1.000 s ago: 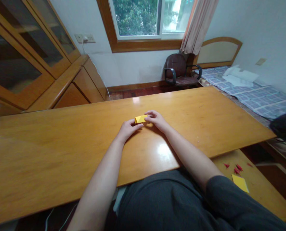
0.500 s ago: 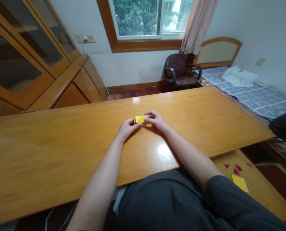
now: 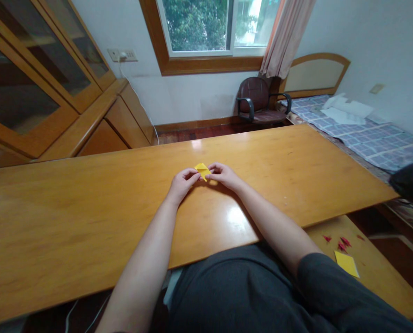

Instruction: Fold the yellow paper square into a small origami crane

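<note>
Yellow paper [image 3: 203,170], a level strip half a second earlier, is now presenting a tilted, angular outline over the wooden table [image 3: 88,208], left hand [image 3: 182,187] and right hand [image 3: 225,176] pinching opposite sides, suggesting that its folds are being reshaped.

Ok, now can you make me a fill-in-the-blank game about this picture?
1. The left hand and the right hand both hold a small folded paper coloured ____.
2. On the lower surface lie some small pieces coloured ____.
3. A long pink ____ hangs beside the window.
4. The brown chair has armrests coloured ____.

Missing words: yellow; red; curtain; black.
</note>
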